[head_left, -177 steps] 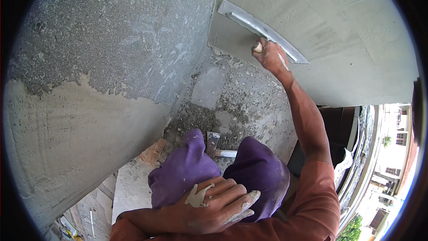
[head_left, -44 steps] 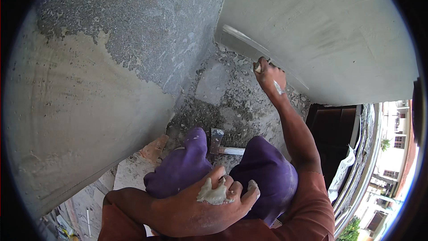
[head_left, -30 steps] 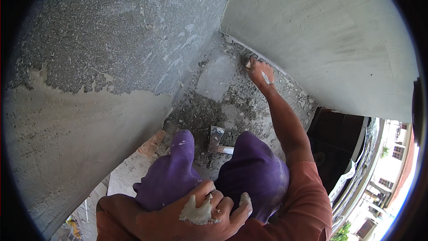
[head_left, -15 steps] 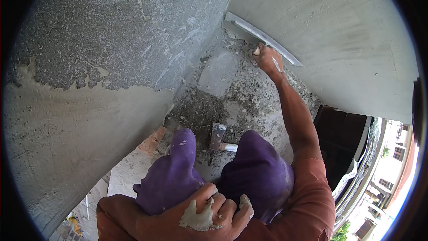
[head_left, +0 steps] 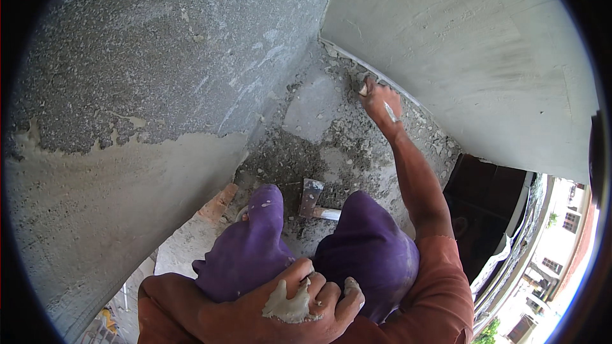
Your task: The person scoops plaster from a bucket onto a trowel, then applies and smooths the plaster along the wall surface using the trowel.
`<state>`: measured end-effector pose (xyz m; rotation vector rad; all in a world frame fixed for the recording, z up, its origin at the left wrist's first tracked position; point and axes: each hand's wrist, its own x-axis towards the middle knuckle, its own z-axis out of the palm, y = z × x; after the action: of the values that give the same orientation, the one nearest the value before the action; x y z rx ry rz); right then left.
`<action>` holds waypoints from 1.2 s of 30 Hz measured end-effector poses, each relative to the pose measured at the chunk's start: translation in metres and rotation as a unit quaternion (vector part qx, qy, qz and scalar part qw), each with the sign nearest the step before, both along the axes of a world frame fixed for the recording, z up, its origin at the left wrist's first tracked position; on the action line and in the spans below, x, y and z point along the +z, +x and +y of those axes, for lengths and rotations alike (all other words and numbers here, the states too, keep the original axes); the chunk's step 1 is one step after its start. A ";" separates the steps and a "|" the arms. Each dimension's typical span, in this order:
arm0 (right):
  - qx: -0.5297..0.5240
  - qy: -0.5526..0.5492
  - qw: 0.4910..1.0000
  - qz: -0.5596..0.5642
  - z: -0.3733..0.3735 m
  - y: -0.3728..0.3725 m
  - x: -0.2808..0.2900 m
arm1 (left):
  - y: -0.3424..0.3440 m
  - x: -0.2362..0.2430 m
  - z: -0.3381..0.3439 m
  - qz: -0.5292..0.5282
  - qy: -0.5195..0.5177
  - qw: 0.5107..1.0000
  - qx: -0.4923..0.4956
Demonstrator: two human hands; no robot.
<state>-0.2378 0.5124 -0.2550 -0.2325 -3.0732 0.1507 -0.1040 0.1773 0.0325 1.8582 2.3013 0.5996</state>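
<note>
My right hand (head_left: 382, 105) is closed round the handle of a long plastering trowel (head_left: 370, 68) at the foot of the right-hand wall (head_left: 459, 38). The trowel's blade shows almost edge-on, as a thin pale strip along the wall's lower edge. Wet grey plaster smears the back of that hand. Close to my body, over my lap, my left hand (head_left: 306, 302) is curled with a thick lump of plaster on its back. Whatever its fingers may hold is hidden.
A hatchet (head_left: 311, 196) lies on the rubble-strewn floor (head_left: 312, 111) between my purple-clad knees (head_left: 373, 236). The left wall (head_left: 127, 178) is rough above, smooth plaster below. A broken brick piece (head_left: 218, 202) lies by its base. Beyond a dark opening (head_left: 488, 194) at right stand buildings.
My right hand has shifted slightly down and left with the trowel. Its blade has turned from showing a broad face to nearly edge-on against the wall's foot. My left hand has barely moved.
</note>
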 end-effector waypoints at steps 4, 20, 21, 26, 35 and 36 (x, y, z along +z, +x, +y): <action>-0.015 -0.025 0.997 -0.066 -0.007 -0.010 -0.015 | -0.012 0.017 -0.001 -0.056 -0.044 0.997 -0.024; -0.026 -0.025 0.998 -0.054 0.001 -0.028 -0.010 | -0.012 0.021 -0.013 -0.052 -0.054 0.996 -0.042; -0.027 -0.024 0.998 -0.052 0.001 -0.028 -0.007 | -0.011 0.023 -0.014 -0.051 -0.060 0.996 -0.047; -0.014 -0.025 1.000 -0.005 0.008 -0.027 0.009 | -0.001 0.016 -0.013 -0.101 -0.057 0.993 -0.011; -0.015 -0.003 1.000 -0.009 0.003 -0.027 0.057 | -0.016 0.023 -0.017 -0.046 -0.027 0.994 -0.093; -0.015 -0.002 1.000 -0.006 0.003 -0.027 0.062 | -0.014 0.022 -0.016 -0.058 -0.034 0.994 -0.089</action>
<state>-0.2646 0.5150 -0.1926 -0.2796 -3.0803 0.1544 -0.1180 0.1608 0.0541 1.9171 2.0317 0.5793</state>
